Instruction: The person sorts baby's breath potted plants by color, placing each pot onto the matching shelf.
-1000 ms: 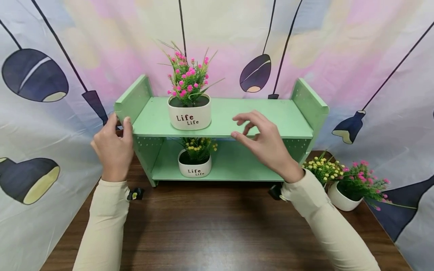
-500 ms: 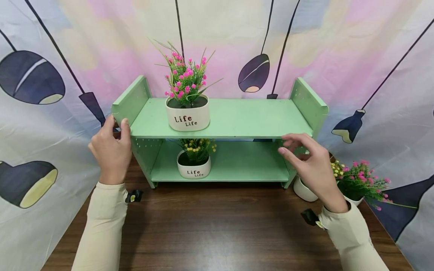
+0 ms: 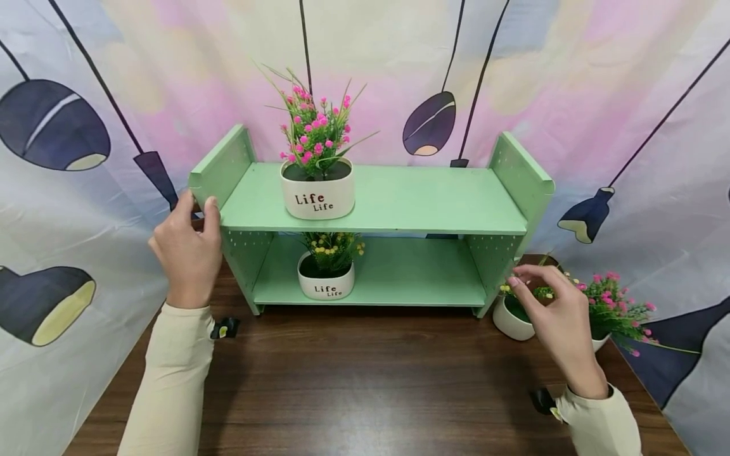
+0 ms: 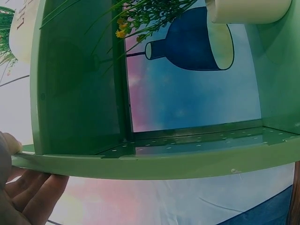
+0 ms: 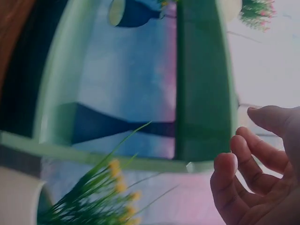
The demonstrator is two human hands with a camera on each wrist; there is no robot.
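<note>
A green two-tier shelf (image 3: 433, 199) stands on the table. My left hand (image 3: 189, 250) grips the edge of its left side panel, thumb inside and fingers outside, as the left wrist view shows. My right hand (image 3: 556, 316), fingers loosely bent and holding nothing, is off the shelf's right side, overlapping a potted plant with yellow flowers (image 3: 513, 322) in the head view. On the top board sits a white "Life" pot (image 3: 319, 197) with pink flowers. A second white pot (image 3: 326, 285), with yellow flowers, stands on the lower board, its plant partly hidden by the top board.
Behind the right hand is another potted plant with pink flowers (image 3: 621, 310), its pot mostly covered. The brown wooden table (image 3: 365, 380) extends in front of the shelf. A curtain printed with lamps (image 3: 388, 76) hangs close behind and at both sides.
My right hand has moved right and down, from in front of the top board to beside the yellow-flowered plant on the right. My left hand keeps its grip on the shelf panel.
</note>
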